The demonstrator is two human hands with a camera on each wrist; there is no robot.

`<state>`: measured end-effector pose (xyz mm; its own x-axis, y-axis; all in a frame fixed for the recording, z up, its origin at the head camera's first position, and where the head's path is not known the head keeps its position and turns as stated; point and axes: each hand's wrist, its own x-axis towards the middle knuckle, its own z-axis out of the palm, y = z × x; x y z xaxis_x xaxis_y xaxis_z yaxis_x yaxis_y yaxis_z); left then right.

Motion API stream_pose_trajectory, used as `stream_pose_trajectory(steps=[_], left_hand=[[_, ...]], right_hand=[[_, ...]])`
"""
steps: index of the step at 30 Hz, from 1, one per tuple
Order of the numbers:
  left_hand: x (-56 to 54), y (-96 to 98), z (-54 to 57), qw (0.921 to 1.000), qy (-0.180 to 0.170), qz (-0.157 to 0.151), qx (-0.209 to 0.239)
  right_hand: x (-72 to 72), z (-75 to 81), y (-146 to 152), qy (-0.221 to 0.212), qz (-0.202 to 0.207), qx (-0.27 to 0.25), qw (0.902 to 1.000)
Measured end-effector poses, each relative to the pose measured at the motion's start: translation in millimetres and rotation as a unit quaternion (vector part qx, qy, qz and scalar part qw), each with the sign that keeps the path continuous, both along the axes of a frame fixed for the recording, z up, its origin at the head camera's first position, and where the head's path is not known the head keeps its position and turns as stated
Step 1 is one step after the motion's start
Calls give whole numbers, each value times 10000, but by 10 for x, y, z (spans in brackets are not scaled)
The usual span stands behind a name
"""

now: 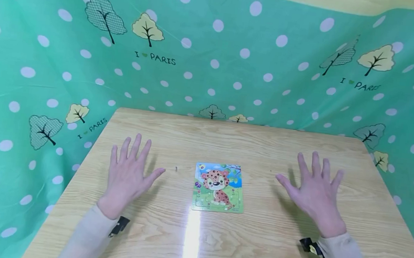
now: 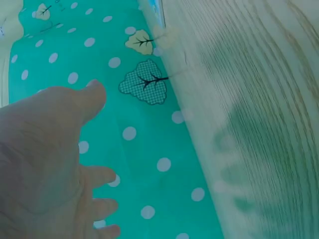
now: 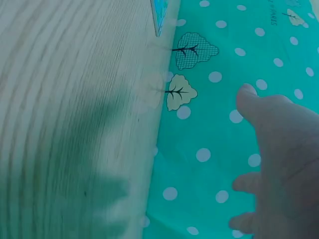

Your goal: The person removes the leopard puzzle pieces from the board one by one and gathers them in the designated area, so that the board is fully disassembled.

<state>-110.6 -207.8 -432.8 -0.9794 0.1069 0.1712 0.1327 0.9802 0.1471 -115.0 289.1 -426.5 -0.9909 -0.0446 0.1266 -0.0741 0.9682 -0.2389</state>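
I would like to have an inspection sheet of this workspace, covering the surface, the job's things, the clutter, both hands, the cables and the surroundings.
Surface: light wood-grain tabletop, with a bright reflection on the near side of the picture board.
Job's things: one square picture board with a spotted cartoon animal, lying flat between the hands.
Clutter: a tiny dark speck left of the board; too small to identify.
Left hand: fingers spread, holding nothing, apart from the board.
Right hand: the same.
Cables: nothing seen.
Surroundings: green cloth with pale dots, trees and "PARIS" lettering, behind the table and at both sides.
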Motion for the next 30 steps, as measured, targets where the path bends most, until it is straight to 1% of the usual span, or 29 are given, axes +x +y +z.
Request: stream_pose_trajectory(steps=[3, 5, 6, 8, 10, 12, 14, 18, 20, 23, 26, 30], left_hand=[[-1, 3, -5, 9998, -67, -100, 148], [1, 19, -10, 9989, -226, -236, 331], [4, 31, -11, 9980, -328, -315, 446], [18, 62, -16, 9953, -525, -472, 658], [32, 94, -24, 9921, -679, -593, 872], [42, 128, -39, 9894, -741, -682, 1044], [47, 167, -57, 9875, -735, -751, 1174], [45, 243, -114, 9837, -682, -881, 1414], [44, 279, -151, 9812, -700, -944, 1531], [40, 332, -206, 9769, -807, -1034, 1690], [38, 382, -255, 9731, -916, -1105, 1804], [38, 453, -315, 9711, -1001, -1179, 1818]], right_hand=[[-16, -1, -35, 276, 71, -411, 9987], [-30, -7, -67, 494, 118, -871, 9949], [-36, -12, -88, 569, 141, -1165, 9915], [-42, -22, -135, 645, 163, -1781, 9818], [-47, -32, -182, 695, 132, -2361, 9692], [-49, -40, -232, 737, 83, -2825, 9564], [-50, -49, -281, 740, 47, -3134, 9467], [-57, -78, -387, 613, 73, -3531, 9335], [-58, -96, -450, 507, 110, -3655, 9294], [-62, -123, -557, 363, 185, -3703, 9280], [-71, -148, -668, 245, 271, -3685, 9289], [-83, -184, -781, 143, 401, -3716, 9274]])
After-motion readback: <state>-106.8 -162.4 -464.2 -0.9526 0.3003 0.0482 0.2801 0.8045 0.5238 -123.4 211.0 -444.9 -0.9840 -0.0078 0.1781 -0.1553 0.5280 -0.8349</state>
